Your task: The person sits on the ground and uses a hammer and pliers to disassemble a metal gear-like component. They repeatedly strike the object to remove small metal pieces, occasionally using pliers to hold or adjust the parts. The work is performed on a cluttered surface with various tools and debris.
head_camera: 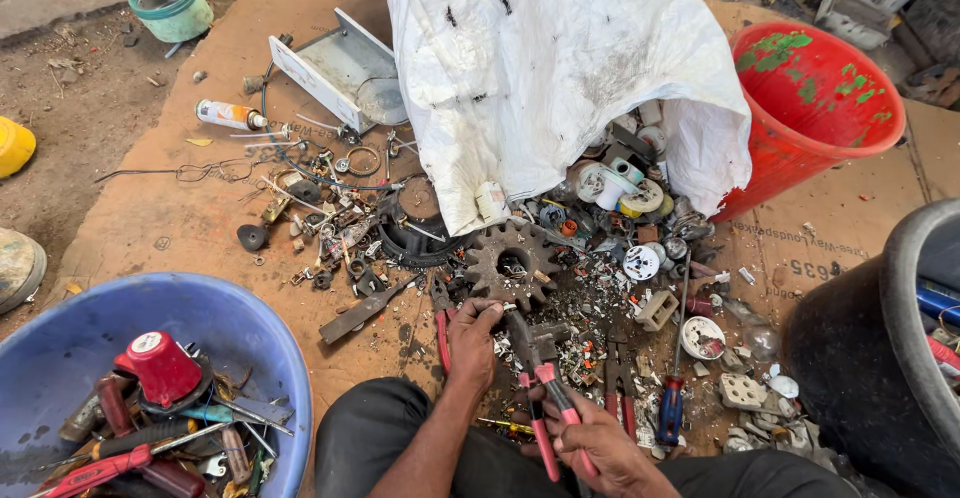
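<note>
My right hand [596, 444] grips the red handles of a pair of pliers [545, 398], whose dark jaws point up into the scrap pile. My left hand [474, 332] reaches forward with fingertips pinching a small metal piece just below a large rusty gear [511, 259]. Another red-handled tool [441, 323] lies beside my left hand. Around them lie scattered screws, sockets and small metal parts on brown cardboard [160, 220].
A white sack [540, 68] spills parts at the top centre. A red bucket [815, 98] stands at right, a black tub [880, 358] at lower right, and a blue basin [60, 343] of tools at lower left. A blue-handled screwdriver [672, 398] lies right of the pliers.
</note>
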